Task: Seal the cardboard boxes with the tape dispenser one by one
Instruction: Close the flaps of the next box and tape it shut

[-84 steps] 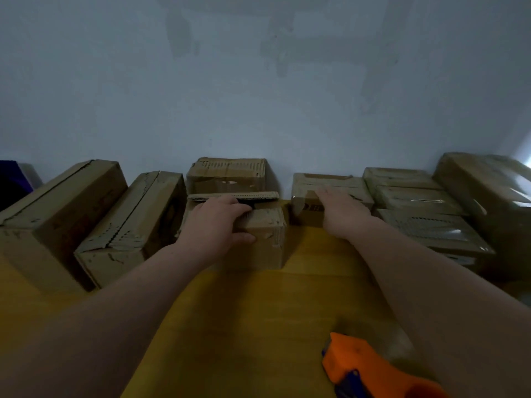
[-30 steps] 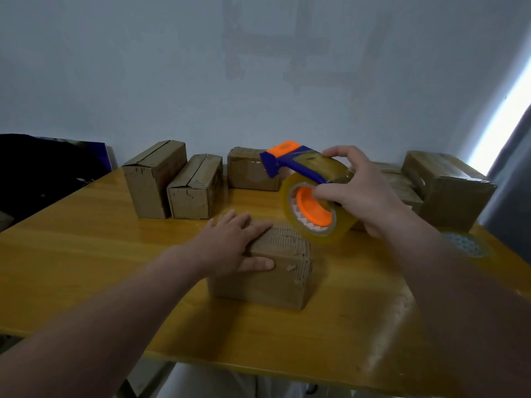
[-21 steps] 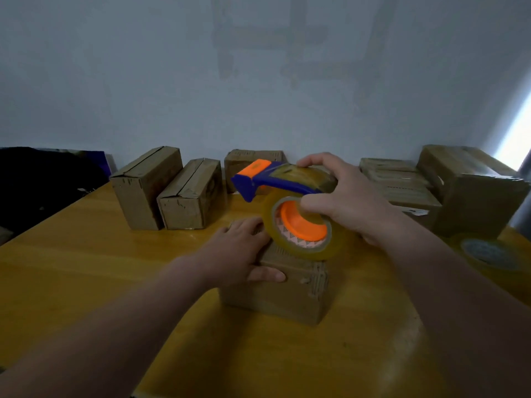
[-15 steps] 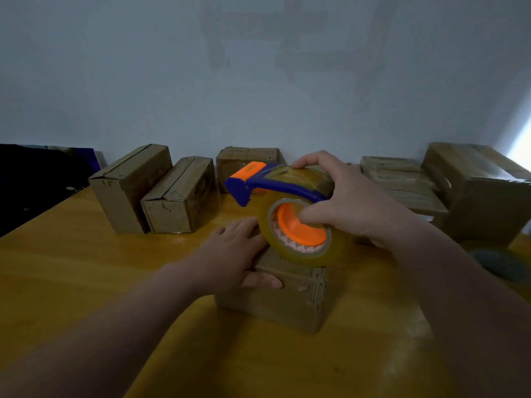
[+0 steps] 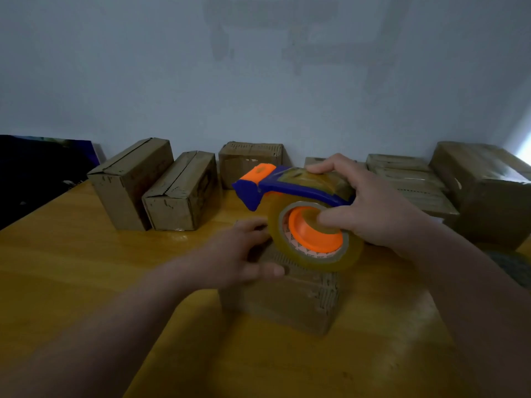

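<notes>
Wraps right-hand fingers (image 5: 324,165) over the top of the tape dispenser (image 5: 290,186), thumb pressed into its orange hub, gripping with the right hand (image 5: 382,211). Lays left-hand fingers (image 5: 253,225) straight on the cardboard box (image 5: 287,303), pressing down with the left hand (image 5: 232,254). Finds that box mid-table (image 5: 86,268), directly under the roll; cannot tell if touching. Judges box light and dented, likely to skid unless pinned from above. Judges dispenser rigid, best held by frame and hub. Holds both forearms stretched forward, converging.
</notes>
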A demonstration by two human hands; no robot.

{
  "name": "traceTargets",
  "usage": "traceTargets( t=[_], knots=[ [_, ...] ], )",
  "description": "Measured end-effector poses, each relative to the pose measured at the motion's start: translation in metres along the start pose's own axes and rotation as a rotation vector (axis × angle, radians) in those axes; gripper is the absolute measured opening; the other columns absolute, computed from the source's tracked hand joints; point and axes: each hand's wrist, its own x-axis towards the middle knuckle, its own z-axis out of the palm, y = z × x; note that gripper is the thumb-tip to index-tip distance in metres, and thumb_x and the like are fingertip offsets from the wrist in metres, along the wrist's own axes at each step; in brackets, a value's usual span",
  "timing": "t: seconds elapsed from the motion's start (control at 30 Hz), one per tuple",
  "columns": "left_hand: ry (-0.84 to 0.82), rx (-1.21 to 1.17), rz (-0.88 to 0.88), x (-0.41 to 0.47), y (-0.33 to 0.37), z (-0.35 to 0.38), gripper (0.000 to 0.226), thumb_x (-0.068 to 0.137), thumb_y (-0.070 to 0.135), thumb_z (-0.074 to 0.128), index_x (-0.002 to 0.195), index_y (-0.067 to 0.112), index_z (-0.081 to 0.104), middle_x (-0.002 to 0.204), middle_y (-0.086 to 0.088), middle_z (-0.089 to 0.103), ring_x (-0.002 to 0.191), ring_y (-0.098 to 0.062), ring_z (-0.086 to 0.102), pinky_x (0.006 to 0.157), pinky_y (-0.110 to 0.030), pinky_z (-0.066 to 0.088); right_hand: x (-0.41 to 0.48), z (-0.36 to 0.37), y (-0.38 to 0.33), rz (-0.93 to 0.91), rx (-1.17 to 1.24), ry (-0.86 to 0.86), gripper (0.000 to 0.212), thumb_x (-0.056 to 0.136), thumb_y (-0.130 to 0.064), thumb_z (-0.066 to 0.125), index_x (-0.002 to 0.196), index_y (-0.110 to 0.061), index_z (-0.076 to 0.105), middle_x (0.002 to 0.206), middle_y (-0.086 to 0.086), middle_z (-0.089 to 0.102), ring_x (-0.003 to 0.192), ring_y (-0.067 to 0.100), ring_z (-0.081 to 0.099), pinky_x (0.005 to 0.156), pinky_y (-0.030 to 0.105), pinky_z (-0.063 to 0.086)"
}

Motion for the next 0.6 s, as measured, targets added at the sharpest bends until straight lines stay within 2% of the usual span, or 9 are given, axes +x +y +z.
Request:
traceTargets(
  t=[0.07,0.13,0.17,0.2,0.27,0.33,0.43,0.53,0.6],
  knots=[
    [0.095,-0.154,-0.081,-0.002,0.002,-0.009,0.049,0.088,0.051,0.053,0.129,0.025,0.056,0.138,0.011,0.044,0.123,-0.004,0.044,0.104,-0.030,0.041,-0.002,0.000,0.000,-0.001,0.000,0.014,0.057,0.076,-0.011,0.072,0.117,-0.043,0.048,0.091,-0.004,0.062,0.072,0.018,0.064,0.060,0.028,0.053],
    [0.337,-0.174,-0.227,-0.002,0.003,-0.014,0.026,0.094,0.033,0.051,0.116,0.023,0.062,0.120,0.010,0.055,0.110,-0.006,0.051,0.094,-0.030,0.046,-0.004,0.000,0.000,-0.004,-0.008,0.023,0.057,0.076,-0.010,0.071,0.116,-0.043,0.048,0.091,-0.001,0.063,0.073,0.022,0.063,0.061,0.033,0.053],
    [0.451,-0.285,-0.311,-0.002,0.004,-0.017,0.019,0.096,0.027,0.050,0.108,0.022,0.064,0.113,0.007,0.060,0.101,-0.008,0.055,0.087,-0.029,0.049,-0.004,0.000,-0.001,-0.007,-0.015,0.024,0.057,0.076,-0.009,0.071,0.115,-0.043,0.048,0.092,0.001,0.063,0.074,0.024,0.063,0.063,0.036,0.054],
    [0.514,-0.500,-0.399,-0.001,0.005,-0.020,0.018,0.097,0.024,0.049,0.103,0.019,0.065,0.107,0.002,0.064,0.092,-0.011,0.059,0.077,-0.028,0.050,-0.005,0.000,-0.001,-0.010,-0.021,0.024,0.057,0.076,-0.009,0.071,0.115,-0.043,0.047,0.093,0.003,0.063,0.076,0.027,0.063,0.065,0.040,0.054],
    [0.459,-1.085,-0.540,0.002,0.006,-0.030,0.027,0.098,0.028,0.048,0.106,0.008,0.064,0.099,-0.010,0.068,0.078,-0.017,0.062,0.062,-0.026,0.052,-0.005,0.002,-0.002,-0.011,-0.026,0.024,0.057,0.076,-0.009,0.071,0.115,-0.044,0.048,0.094,0.006,0.063,0.078,0.030,0.063,0.068,0.045,0.054],
    [0.290,-1.434,-0.603,0.000,0.009,-0.038,0.039,0.097,0.035,0.049,0.110,0.000,0.061,0.096,-0.015,0.068,0.078,-0.018,0.065,0.058,-0.025,0.056,-0.005,0.003,-0.004,-0.014,-0.032,0.021,0.058,0.076,-0.008,0.071,0.115,-0.045,0.048,0.094,0.006,0.064,0.078,0.030,0.064,0.069,0.046,0.054],
    [0.181,-1.508,-0.618,0.000,0.014,-0.040,0.030,0.093,0.029,0.055,0.100,0.001,0.063,0.083,-0.010,0.067,0.073,-0.015,0.063,0.058,-0.023,0.056,-0.005,0.004,-0.008,-0.019,-0.026,0.020,0.059,0.075,-0.006,0.072,0.110,-0.048,0.048,0.092,0.002,0.062,0.074,0.023,0.063,0.063,0.034,0.053],
    [0.242,-1.455,-0.634,0.001,0.018,-0.041,0.013,0.092,0.011,0.056,0.083,0.004,0.062,0.061,-0.003,0.060,0.056,-0.009,0.056,0.049,-0.019,0.053,-0.004,0.003,-0.009,-0.019,-0.030,0.022,0.060,0.074,-0.007,0.073,0.109,-0.049,0.049,0.089,-0.005,0.062,0.071,0.018,0.063,0.057,0.024,0.051],
    [0.288,-1.403,-0.623,0.000,0.017,-0.044,0.011,0.091,0.007,0.056,0.081,0.005,0.061,0.057,-0.002,0.056,0.052,-0.008,0.052,0.046,-0.018,0.049,-0.005,0.003,-0.010,-0.022,-0.047,0.019,0.060,0.073,-0.008,0.073,0.111,-0.049,0.050,0.089,-0.006,0.062,0.071,0.018,0.064,0.060,0.026,0.052]
  ],
)
